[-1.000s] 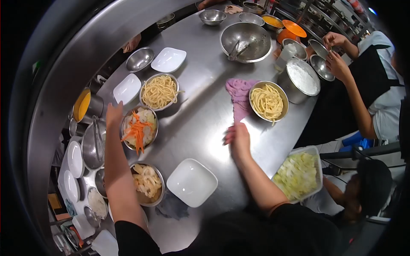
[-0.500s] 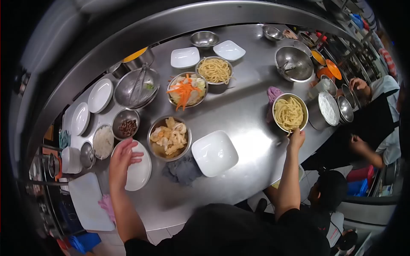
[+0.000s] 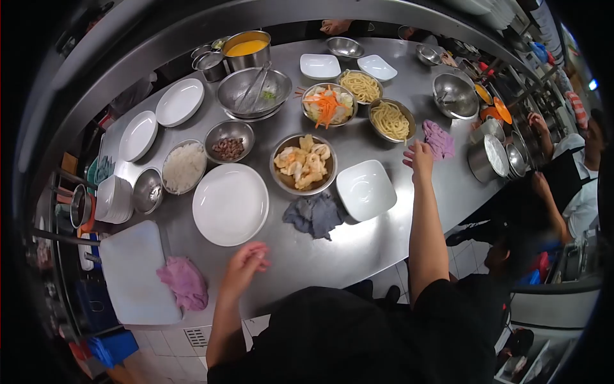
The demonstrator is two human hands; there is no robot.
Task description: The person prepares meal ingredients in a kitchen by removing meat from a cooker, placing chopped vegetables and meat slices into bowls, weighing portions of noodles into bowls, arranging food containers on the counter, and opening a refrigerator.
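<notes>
My right hand is just below a metal bowl of thick noodles, apart from it, with its fingers spread and nothing in them. A crumpled purple cloth lies beside that hand. My left hand hovers near the front of the steel table, loosely open and holding nothing, just below a large white plate. Between the hands are a bowl of fried pieces, a grey cloth and a square white bowl. Behind them stand a bowl of shredded carrot and cabbage and a second noodle bowl.
Rice and chopped meat sit in bowls on the left. A white cutting board with a pink cloth lies at the left front. A pot of orange liquid stands behind. Another person works at the right.
The noodle bowl in my right hand has been set down beside the other noodle bowl and let go. My left hand has moved down and right, off the white plate. The view has shifted.
</notes>
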